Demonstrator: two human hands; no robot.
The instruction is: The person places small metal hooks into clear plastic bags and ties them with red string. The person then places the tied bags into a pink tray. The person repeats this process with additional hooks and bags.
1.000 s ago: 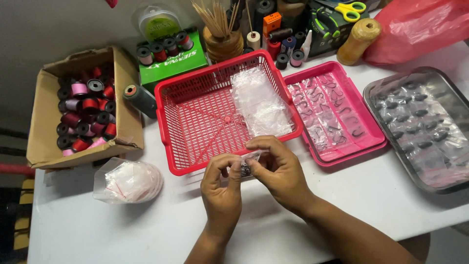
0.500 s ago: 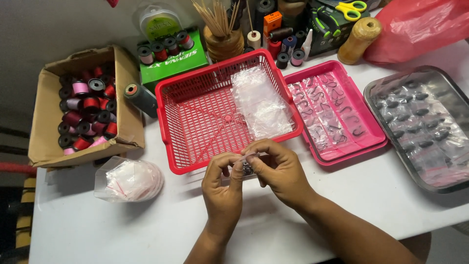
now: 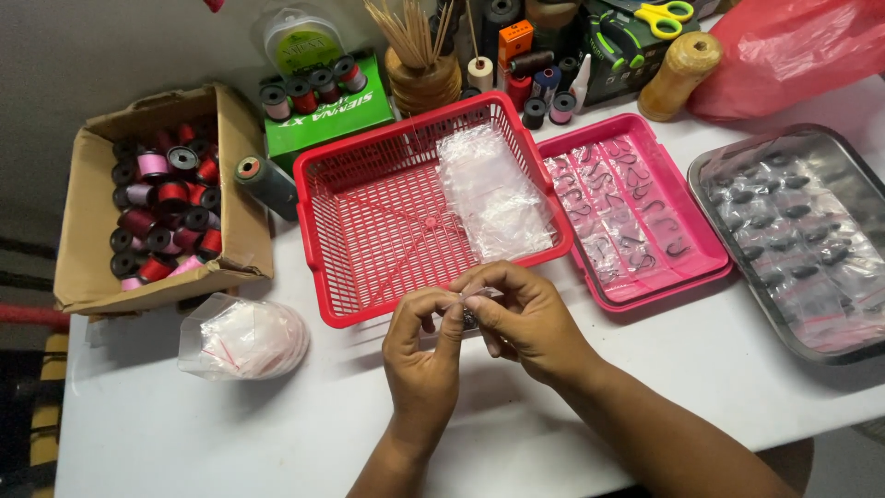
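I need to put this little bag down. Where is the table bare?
Bare white table lies below the clear bag bundle, left of the left hand, and right of the right hand, below the pink tray. The back edge is crowded.

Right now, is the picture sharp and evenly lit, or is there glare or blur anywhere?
Head view: mostly sharp and evenly lit; the metal tray and the clear bags in the red basket throw white glare; the small item pinched between the left hand and right hand is too small to make out; soft shadows lie under both hands.
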